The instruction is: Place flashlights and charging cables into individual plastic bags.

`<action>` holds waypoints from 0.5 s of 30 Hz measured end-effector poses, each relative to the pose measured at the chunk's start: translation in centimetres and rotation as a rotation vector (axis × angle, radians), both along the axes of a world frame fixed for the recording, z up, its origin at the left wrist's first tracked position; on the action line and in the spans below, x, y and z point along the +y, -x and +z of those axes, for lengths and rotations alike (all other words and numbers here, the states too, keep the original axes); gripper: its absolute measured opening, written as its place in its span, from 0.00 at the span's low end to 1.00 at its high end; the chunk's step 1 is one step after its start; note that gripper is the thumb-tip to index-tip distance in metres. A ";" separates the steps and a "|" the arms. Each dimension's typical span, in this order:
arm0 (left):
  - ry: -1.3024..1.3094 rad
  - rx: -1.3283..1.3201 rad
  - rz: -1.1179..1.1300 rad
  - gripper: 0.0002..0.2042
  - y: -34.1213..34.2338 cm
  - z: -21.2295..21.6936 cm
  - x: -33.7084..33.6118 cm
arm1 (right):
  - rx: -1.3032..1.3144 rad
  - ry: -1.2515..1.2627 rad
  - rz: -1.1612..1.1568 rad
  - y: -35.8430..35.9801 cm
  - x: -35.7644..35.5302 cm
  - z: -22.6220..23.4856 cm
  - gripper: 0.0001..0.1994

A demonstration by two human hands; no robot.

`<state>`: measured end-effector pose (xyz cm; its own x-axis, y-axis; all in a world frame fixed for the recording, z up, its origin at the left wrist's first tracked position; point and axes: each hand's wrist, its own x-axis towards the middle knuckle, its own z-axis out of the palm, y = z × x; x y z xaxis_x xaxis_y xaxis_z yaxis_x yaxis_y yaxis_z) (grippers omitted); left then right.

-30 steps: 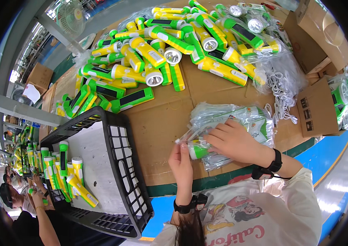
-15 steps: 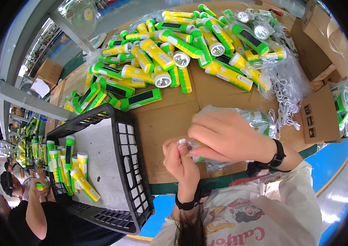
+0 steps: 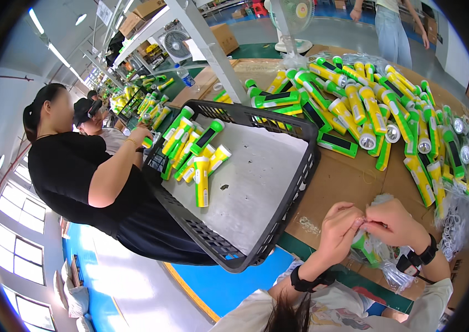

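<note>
My left hand [image 3: 338, 235] and my right hand [image 3: 394, 222] meet over the near right part of the table. Both are closed, with thumbs and fingertips pressed together at one spot. Whatever they pinch is too small and covered to make out. Directly below them lies a clear plastic bag [image 3: 365, 249] with something green and white inside; whether the fingers touch it I cannot tell. Beyond the hands a large heap of yellow and green flashlights [image 3: 368, 105] covers the cardboard-topped table [image 3: 337, 182]. Several more flashlights [image 3: 201, 180] sit in a black plastic crate [image 3: 309, 160] to the left.
White cables [image 3: 458, 221] and clear bags lie at the right edge of the heap. A metal post [image 3: 212, 50] rises behind the crate. Beside the crate's left side stands a person in black [image 3: 90, 171]. A fan [image 3: 295, 16] and another person [image 3: 392, 33] are farther back.
The view has swung left, so the crate and the people beside it show more fully. My hands stay pinched together; the small white tip seen at my left fingers is now hidden.
</note>
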<state>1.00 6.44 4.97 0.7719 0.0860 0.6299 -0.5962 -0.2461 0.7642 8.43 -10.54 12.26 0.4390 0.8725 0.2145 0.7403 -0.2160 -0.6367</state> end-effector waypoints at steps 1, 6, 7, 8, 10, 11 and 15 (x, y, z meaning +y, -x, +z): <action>0.013 -0.025 0.051 0.08 0.1 0.2 0.1 | -0.005 -0.005 0.002 0.5 -0.1 0.0 0.13; 0.451 0.223 0.158 0.19 1.3 1.4 2.2 | -0.209 0.047 -0.095 3.2 -4.1 -0.7 0.11; 0.539 0.225 0.179 0.21 1.1 1.6 2.6 | -0.214 0.088 -0.133 3.9 -5.3 -0.8 0.11; 0.625 0.213 0.185 0.20 1.3 2.2 3.0 | -0.219 0.082 -0.133 4.9 -6.4 -0.7 0.11; 0.620 0.244 0.152 0.20 0.6 0.8 2.8 | -0.084 0.117 -0.299 7.0 -8.7 -1.1 0.11; 0.612 0.276 0.115 0.20 0.0 -0.2 1.9 | -0.083 0.134 -0.345 7.9 -9.6 -1.3 0.11; 0.662 0.410 0.022 0.16 -0.1 -0.8 1.6 | -0.250 -0.229 -0.666 8.7 -9.0 -3.2 0.03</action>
